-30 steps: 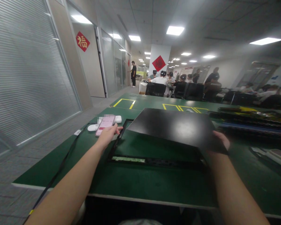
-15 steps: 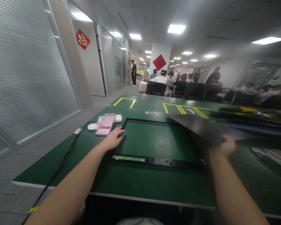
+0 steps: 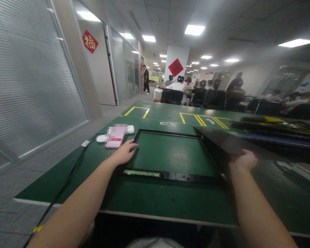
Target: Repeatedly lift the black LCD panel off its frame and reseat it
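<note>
A thin black rectangular frame [image 3: 193,177] lies flat on the green table, with a green strip [image 3: 142,173] on the left part of its near side. Over the middle of its left side, my left hand [image 3: 125,151] has its fingers curled round the edge. On the other side, my right hand [image 3: 245,160] grips a dark flat panel [image 3: 222,139] by its near edge. The panel is tilted above the frame's right side, its left corner close to the frame's far right corner. My right fingertips are partly hidden under the panel.
A phone [image 3: 115,139] lies left of the frame beside white rounded objects. At the right is a pile of dark flat pieces [image 3: 268,127], with a pale-edged device [image 3: 307,170] nearer. A black strap [image 3: 67,186] hangs over the left edge. People sit at tables behind.
My right hand and the panel have shifted slightly left, and the panel's left corner has drawn back from the frame's far side. My left hand stays on the frame.
</note>
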The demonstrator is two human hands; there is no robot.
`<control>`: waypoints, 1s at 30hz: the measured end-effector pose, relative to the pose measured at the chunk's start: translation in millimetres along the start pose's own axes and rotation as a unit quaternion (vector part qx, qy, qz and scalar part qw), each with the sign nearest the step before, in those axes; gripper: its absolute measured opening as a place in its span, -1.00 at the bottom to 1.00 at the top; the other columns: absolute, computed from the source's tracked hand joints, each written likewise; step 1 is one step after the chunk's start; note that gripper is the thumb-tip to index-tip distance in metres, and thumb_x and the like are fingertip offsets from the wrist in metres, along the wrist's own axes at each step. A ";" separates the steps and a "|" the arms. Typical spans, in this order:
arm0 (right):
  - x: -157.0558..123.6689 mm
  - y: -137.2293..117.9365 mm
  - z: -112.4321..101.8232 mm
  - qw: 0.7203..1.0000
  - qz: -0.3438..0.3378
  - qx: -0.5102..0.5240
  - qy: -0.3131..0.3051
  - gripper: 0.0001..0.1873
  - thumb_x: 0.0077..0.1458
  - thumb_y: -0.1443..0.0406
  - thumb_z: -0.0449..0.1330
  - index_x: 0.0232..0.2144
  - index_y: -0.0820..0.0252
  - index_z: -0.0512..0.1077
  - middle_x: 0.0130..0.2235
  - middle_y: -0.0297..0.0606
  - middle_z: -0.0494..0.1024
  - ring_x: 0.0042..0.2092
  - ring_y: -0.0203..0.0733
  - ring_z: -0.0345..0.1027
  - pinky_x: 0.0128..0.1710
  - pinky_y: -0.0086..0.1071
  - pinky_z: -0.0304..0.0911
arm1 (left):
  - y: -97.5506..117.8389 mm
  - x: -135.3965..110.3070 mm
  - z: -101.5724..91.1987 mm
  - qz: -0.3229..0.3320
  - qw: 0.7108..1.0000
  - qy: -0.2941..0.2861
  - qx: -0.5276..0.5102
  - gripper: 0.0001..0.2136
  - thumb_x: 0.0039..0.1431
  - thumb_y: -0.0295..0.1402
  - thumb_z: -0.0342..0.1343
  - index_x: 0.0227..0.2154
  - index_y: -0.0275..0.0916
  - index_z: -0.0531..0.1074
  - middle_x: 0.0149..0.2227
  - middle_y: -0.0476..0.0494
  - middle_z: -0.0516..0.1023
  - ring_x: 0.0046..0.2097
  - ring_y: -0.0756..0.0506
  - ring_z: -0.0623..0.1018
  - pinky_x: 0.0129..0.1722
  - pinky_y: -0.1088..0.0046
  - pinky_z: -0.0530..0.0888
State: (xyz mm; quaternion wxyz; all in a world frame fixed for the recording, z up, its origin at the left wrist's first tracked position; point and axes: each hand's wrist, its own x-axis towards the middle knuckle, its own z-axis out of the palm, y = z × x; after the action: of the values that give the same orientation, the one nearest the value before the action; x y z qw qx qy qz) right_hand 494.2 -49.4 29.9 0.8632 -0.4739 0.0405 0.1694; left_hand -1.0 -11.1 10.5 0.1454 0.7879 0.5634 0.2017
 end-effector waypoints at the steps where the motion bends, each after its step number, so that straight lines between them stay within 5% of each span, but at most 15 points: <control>1: 0.9 1.4 0.2 1.000 0.004 -0.004 -0.003 -0.65 -0.23 0.50 0.10 -0.31 0.10 0.32 -0.25 -0.32 0.50 -0.23 -0.15 0.45 -0.39 -0.26 0.44 | -0.1 -0.1 -0.1 -0.001 1.000 0.000 0.000 -0.58 0.11 -0.32 0.03 0.02 -0.24 0.51 0.32 -0.27 0.29 0.32 -0.27 0.29 0.31 0.21 0.19; 23: 14.1 23.0 -3.9 0.997 0.066 -0.026 0.017 -0.69 -0.25 0.55 0.09 -0.39 0.16 0.30 -0.30 -0.33 0.45 -0.31 -0.22 0.44 -0.39 -0.28 0.49 | 5.7 -1.2 -3.1 -0.015 1.000 0.011 0.001 -0.50 -0.02 -0.52 -0.02 0.03 -0.24 0.52 0.30 -0.25 0.31 0.33 -0.28 0.26 0.33 0.17 0.17; 30: 31.1 32.8 -8.4 0.996 0.081 -0.031 -0.032 -0.68 -0.24 0.53 0.10 -0.36 0.15 0.30 -0.32 -0.36 0.46 -0.35 -0.24 0.43 -0.32 -0.22 0.51 | 5.2 -0.8 -3.3 -0.016 1.000 0.011 0.004 -0.46 -0.06 -0.55 -0.02 0.04 -0.25 0.52 0.31 -0.28 0.28 0.34 -0.29 0.25 0.32 0.16 0.17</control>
State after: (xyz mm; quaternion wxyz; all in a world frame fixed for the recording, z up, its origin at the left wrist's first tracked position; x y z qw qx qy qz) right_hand 513.3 -32.2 -8.3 0.8324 -0.4900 0.0461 0.2546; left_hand 1.5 -13.6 15.7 0.1392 0.7773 0.5782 0.2053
